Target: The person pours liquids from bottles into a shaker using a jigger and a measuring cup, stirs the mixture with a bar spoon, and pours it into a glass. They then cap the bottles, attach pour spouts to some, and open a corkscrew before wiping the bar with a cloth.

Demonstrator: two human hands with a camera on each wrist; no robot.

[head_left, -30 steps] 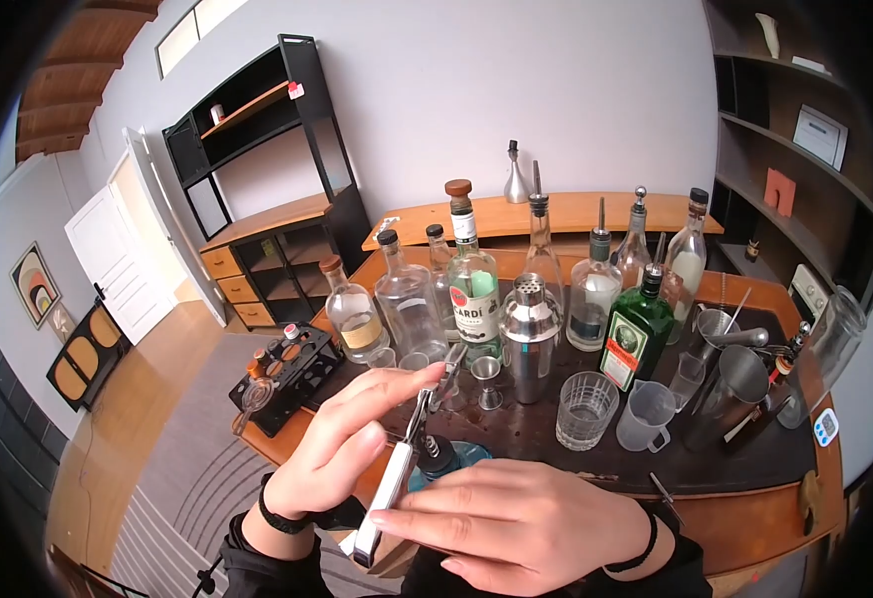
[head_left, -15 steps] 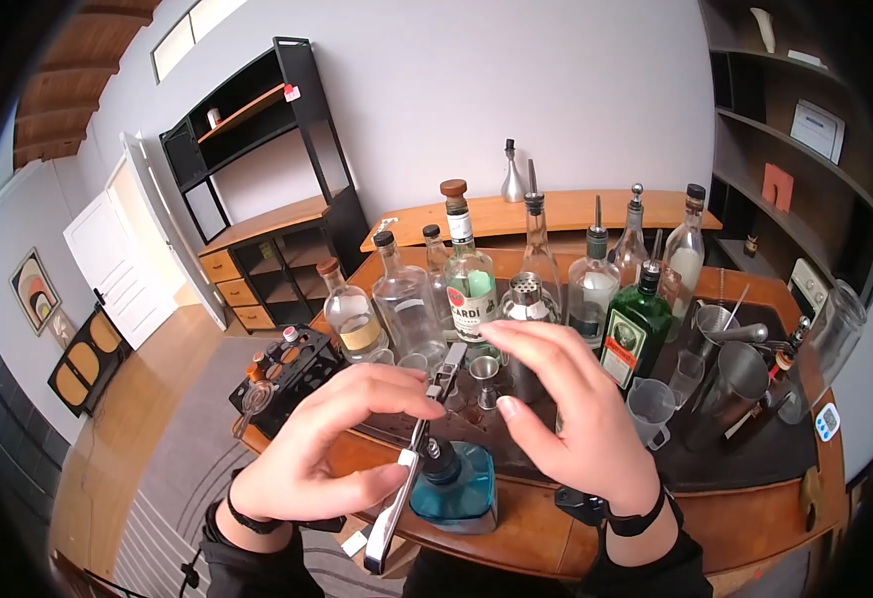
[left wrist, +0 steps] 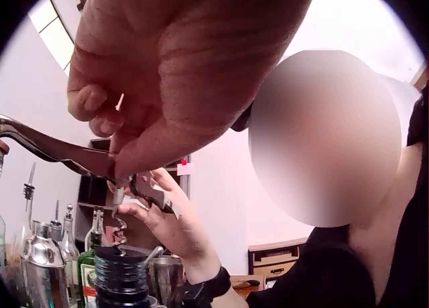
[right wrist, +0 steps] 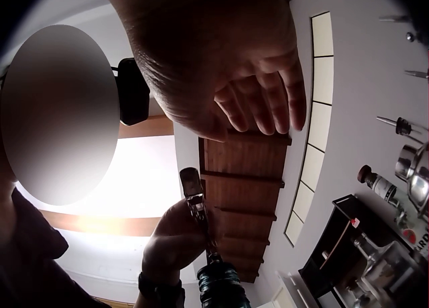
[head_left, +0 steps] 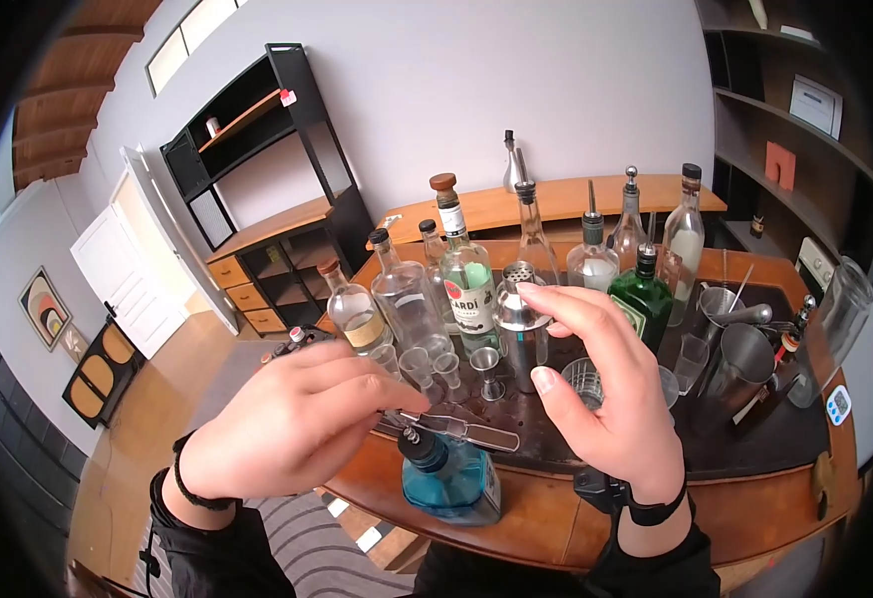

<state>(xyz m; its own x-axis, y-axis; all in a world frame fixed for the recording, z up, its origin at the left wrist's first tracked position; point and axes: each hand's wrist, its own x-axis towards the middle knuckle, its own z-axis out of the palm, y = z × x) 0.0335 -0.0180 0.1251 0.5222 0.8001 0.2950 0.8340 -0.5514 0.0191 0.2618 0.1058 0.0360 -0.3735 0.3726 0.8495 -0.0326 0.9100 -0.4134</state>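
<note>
A blue bottle (head_left: 451,488) stands upright at the near table edge, its black stopper (head_left: 422,448) facing up. In the left wrist view, a corkscrew's spiral (left wrist: 120,231) stands upright in the stopper, several turns exposed. My left hand (head_left: 292,419), back upward, pinches the corkscrew (head_left: 481,434) near its middle with thumb and fingers. One end of its handle points right, towards my other hand. My right hand (head_left: 611,389) hovers apart from it, fingers spread and gently bent, holding nothing; the right wrist view shows its bare palm (right wrist: 214,53).
Behind the blue bottle stand small glasses (head_left: 417,369), a jigger (head_left: 488,374), a cocktail shaker (head_left: 521,324) and several tall bottles. A tumbler (head_left: 581,379) is partly behind my right hand. Metal tins (head_left: 740,359) and a small timer (head_left: 838,406) are at the right.
The corkscrew's handle has swung from lying lengthwise to pointing right. My right hand has let go of it and lifted away to the right. My left hand has turned over, back upward.
</note>
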